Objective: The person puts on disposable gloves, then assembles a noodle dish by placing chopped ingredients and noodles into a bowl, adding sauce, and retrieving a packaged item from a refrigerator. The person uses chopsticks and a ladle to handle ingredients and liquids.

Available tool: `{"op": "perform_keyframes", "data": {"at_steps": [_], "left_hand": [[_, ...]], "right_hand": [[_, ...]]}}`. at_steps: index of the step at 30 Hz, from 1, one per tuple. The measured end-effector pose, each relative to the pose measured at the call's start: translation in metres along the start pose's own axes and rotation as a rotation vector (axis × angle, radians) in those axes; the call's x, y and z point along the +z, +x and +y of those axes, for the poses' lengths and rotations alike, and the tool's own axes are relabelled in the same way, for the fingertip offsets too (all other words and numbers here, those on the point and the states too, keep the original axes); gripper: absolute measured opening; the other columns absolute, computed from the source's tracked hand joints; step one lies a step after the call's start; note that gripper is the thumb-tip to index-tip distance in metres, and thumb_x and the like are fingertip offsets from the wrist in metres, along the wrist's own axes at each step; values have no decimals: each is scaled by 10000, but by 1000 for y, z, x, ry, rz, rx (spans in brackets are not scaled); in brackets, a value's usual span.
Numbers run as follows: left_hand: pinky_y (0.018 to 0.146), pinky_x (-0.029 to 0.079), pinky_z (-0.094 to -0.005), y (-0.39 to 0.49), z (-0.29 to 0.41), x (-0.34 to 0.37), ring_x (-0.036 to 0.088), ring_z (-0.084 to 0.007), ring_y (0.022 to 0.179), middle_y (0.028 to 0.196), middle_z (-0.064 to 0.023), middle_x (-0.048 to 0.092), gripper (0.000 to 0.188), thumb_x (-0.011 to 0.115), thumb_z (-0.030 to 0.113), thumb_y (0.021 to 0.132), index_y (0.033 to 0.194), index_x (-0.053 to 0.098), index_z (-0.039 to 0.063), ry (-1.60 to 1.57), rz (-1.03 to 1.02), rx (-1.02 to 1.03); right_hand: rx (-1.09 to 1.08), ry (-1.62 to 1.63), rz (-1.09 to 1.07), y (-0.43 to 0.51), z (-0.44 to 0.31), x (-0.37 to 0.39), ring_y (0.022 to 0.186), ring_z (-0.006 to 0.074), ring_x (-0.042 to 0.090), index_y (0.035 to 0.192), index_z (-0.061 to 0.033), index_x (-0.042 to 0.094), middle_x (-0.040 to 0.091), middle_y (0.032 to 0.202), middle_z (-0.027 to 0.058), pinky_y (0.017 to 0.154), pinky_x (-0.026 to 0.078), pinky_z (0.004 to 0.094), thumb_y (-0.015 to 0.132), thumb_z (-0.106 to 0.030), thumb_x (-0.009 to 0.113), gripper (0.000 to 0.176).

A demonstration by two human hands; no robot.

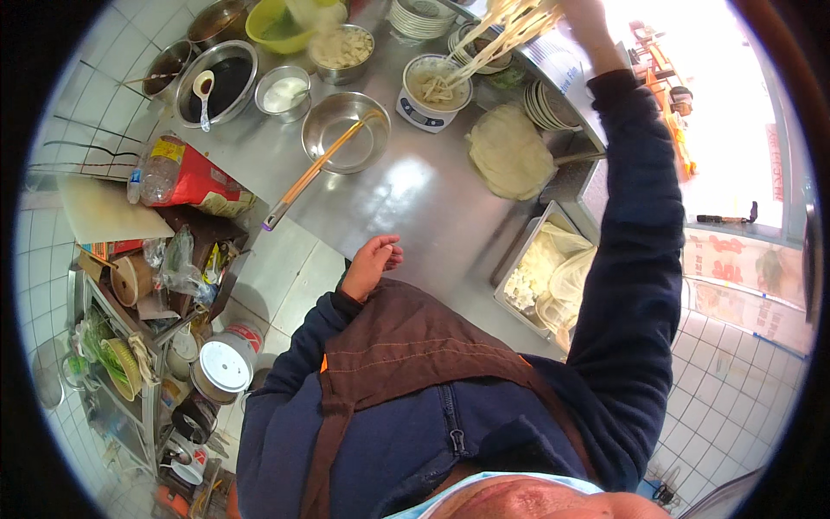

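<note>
At the far right of the head view, my raised right hand [583, 19] grips a bunch of pale noodles [499, 48], partly cut off by the picture's upper edge. The strands hang down into a white bowl [420, 60], where more noodles lie. That bowl sits on a white digital kitchen scale [425, 115]. My left hand [371, 267] rests low by the front of the steel counter, in front of my brown apron, its fingers loosely bent and nothing seen in them. A plastic-covered pale mass, perhaps dough [509, 152], lies right of the scale.
A steel bowl [318, 130] holds a wooden-handled utensil [324, 159] that juts over the counter edge. Behind are a basin of dark liquid [249, 71], a bowl of white powder [283, 94] and a bowl of pale cubes [340, 55]. A steel tray [502, 292] stands right; stacked plates [421, 19] stand behind.
</note>
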State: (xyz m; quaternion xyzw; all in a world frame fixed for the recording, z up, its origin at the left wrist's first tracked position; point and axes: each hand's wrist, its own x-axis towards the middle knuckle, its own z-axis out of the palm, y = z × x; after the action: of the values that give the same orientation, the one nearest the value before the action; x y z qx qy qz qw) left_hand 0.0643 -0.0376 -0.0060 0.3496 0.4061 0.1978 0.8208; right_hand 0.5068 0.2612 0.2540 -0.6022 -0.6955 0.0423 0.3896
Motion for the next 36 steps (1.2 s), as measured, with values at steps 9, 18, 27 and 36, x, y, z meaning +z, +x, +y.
{"op": "perform_keyframes", "data": {"at_steps": [9,18,27,36], "left_hand": [[891,523,-315,-2,-2,-18,646,-164,985,1116,-83,653,310,439,156,1047,1301,565,32,-9,47,-15],[875,529,-312,-1,-6,-26,648,-169,977,1113,-87,656,317,443,164,1045,1305,567,30,-50,42,-4],[880,523,-311,14,-3,-3,645,-159,992,1127,-85,657,327,447,169,1044,1314,559,22,38,-64,-93],[880,527,-316,32,-13,31,638,-158,971,1117,-84,649,327,456,162,1037,1313,559,20,147,-151,-159]], "right_hand": [[277,-326,-246,-73,29,144,1053,352,668,1207,-117,678,697,1152,172,934,519,400,879,-358,667,407],[148,-358,-367,-111,48,160,1098,344,653,1249,-72,659,684,1185,195,930,518,395,928,-194,532,367],[347,144,-179,-161,18,106,921,231,708,1355,-63,584,727,1078,133,805,546,313,926,-212,644,458],[748,796,93,-386,-53,-36,1262,369,568,1596,-289,-85,143,1636,192,833,616,405,1001,-408,569,893]]}}
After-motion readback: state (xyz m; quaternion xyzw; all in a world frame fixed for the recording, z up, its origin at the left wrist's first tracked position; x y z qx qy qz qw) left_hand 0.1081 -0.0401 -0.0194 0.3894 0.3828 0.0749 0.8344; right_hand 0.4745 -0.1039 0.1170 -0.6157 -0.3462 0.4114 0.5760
